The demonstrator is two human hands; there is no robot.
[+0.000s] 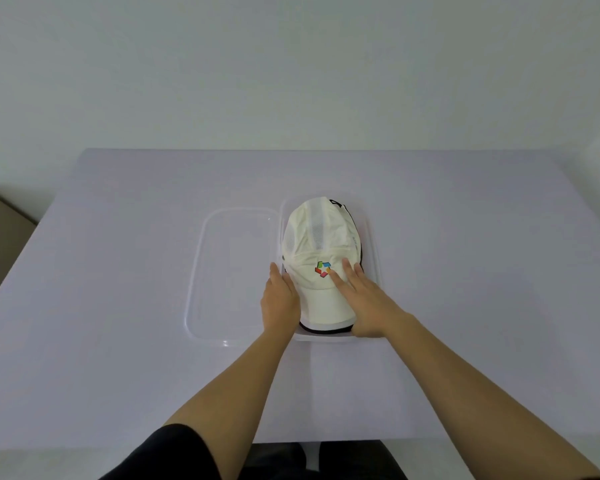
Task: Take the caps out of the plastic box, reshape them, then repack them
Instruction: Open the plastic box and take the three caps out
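Observation:
A cream cap (317,244) with a small multicoloured logo lies on top in the clear plastic box (373,237), brim toward me. A dark cap (326,330) shows as a black edge under it. My left hand (280,299) rests flat against the cap's left side at the box's wall. My right hand (362,299) lies flat on the cap's front right, fingers spread beside the logo. Neither hand grips anything.
The box's clear lid (231,275) lies flat on the white table (118,271), touching the box's left side. A pale wall stands behind the table. The table's near edge is just in front of my body.

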